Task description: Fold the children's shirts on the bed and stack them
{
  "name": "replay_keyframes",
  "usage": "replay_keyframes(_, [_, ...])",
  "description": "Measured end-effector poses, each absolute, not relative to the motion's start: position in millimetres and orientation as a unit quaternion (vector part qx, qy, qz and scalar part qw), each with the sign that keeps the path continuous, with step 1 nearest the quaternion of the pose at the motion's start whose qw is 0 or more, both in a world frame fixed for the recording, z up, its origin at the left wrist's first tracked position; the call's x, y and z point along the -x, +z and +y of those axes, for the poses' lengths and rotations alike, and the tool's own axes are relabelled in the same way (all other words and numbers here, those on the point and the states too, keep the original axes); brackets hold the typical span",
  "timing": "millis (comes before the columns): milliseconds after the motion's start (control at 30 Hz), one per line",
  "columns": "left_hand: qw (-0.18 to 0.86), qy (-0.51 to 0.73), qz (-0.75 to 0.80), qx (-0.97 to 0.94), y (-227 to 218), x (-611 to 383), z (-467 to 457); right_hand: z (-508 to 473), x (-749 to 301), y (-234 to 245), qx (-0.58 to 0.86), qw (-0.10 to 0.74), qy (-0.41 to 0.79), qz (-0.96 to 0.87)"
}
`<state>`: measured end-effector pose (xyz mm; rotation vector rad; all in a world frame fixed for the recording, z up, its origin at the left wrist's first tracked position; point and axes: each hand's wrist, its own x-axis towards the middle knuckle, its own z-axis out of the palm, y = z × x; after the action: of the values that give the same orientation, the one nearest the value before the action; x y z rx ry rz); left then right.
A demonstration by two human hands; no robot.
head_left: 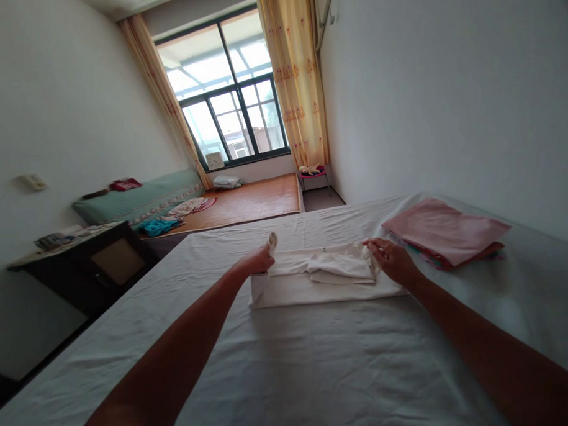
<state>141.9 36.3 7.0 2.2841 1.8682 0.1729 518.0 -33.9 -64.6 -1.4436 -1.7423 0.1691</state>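
A cream-white garment (304,291), partly folded into a wide strip, lies on the pale bed sheet (316,369). At its far left corner my left hand (259,260) is closed on the fabric, and a bit of cloth sticks up above the fist. My right hand (391,260) pinches the garment's far right edge between thumb and fingers. Between the hands a smaller flap of the same cloth rests folded on top, and a small dark mark shows near the far edge. Whether the garment is a shirt cannot be made out.
To the right sits a stack of folded cloths, pink on top (446,228). A dark cabinet (109,266) stands left of the bed. Beyond lie a brown mat (256,203), a teal cloth (157,226) and a small stool (313,172) below the curtain (298,83).
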Motion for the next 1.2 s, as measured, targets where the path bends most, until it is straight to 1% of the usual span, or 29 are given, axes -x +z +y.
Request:
replay_keyframes(133, [0.191, 0.002, 0.639, -0.745, -4, -187, 33, -32, -522, -70, 0.569, 0.406, 0.061, -0.713])
replay_keyframes(333, [0.307, -0.016, 0.64, -0.704, -18, -211, 28, -26, -531, -79, 0.556, 0.409, 0.065, -0.721])
replay_keyframes(367, [0.322, 0.001, 0.639, -0.698, -19, -209, 28, -25, -532, -80, 0.554, 0.409, 0.067, -0.722])
replay_keyframes(433, [0.324, 0.073, 0.647, -0.686, -19, -196, 30, -25, -533, -80, 0.553, 0.407, 0.07, -0.724])
replay_keyframes(533, [0.273, 0.175, 0.677, -0.661, -19, -165, 30, -27, -532, -78, 0.549, 0.409, 0.072, -0.726])
replay_keyframes(600, [0.25, 0.179, 0.698, -0.647, -21, -144, 28, -28, -530, -76, 0.544, 0.417, 0.069, -0.725])
replay_keyframes(667, [0.253, 0.179, 0.708, -0.635, -24, -130, 23, -28, -529, -74, 0.543, 0.422, 0.068, -0.722])
replay_keyframes(833, [0.305, 0.19, 0.693, -0.625, -32, -132, 13, -30, -529, -73, 0.556, 0.42, 0.076, -0.713])
replay_keyframes(900, [0.359, 0.213, 0.666, -0.618, -32, -137, 12, -30, -530, -73, 0.566, 0.419, 0.081, -0.705])
replay_keyframes(1000, [0.469, 0.285, 0.615, -0.566, -29, -133, 12, -31, -533, -72, 0.568, 0.423, 0.085, -0.701])
replay_keyframes(1033, [0.49, 0.309, 0.606, -0.546, -26, -128, 13, -30, -534, -72, 0.565, 0.424, 0.086, -0.702])
replay_keyframes(1100, [0.491, 0.338, 0.613, -0.518, -17, -110, 16, -30, -535, -72, 0.562, 0.426, 0.087, -0.704])
replay_keyframes(1200, [0.453, 0.342, 0.647, -0.51, 4, -75, 19, -29, -535, -72, 0.567, 0.425, 0.095, -0.699])
